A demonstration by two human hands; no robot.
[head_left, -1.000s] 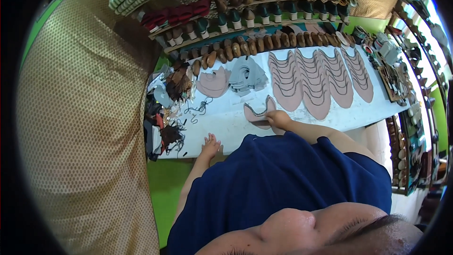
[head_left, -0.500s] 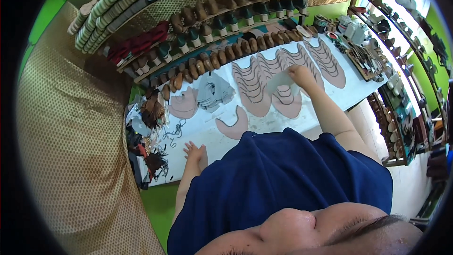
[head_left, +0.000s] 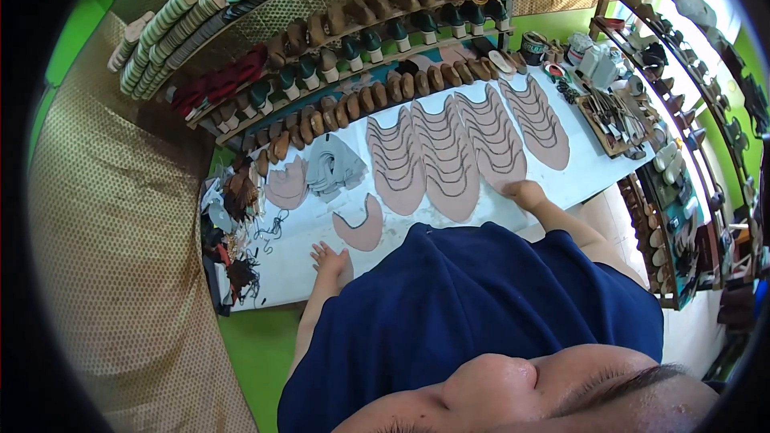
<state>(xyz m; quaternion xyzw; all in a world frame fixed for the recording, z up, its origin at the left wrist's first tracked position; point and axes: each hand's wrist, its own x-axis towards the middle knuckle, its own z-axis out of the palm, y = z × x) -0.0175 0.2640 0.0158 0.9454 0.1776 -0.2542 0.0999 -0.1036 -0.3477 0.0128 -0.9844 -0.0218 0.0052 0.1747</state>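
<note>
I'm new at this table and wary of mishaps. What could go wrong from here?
The right hand is at the lower end of the third column from left of overlapping pieces; a nudge might skew them. Dark scraps lie close to the left edge of the table and could fall off.

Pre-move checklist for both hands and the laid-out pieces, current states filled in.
1. Left hand free: ok, fingers spread, nothing visible in it.
2. Right hand at the third column from left of overlapping pinkish-beige U-shaped pieces: ok, at its near end.
3. Right-hand grip on a piece: cannot tell, fingertips too small to read.
4. Single pinkish-beige U-shaped piece with dark inner edge apart from the columns: ok.
5. Near ends of columns in line: not ok, second column from left reaches nearer the person.
6. Thin black tangled cords off the single piece: ok, to its left.
</note>
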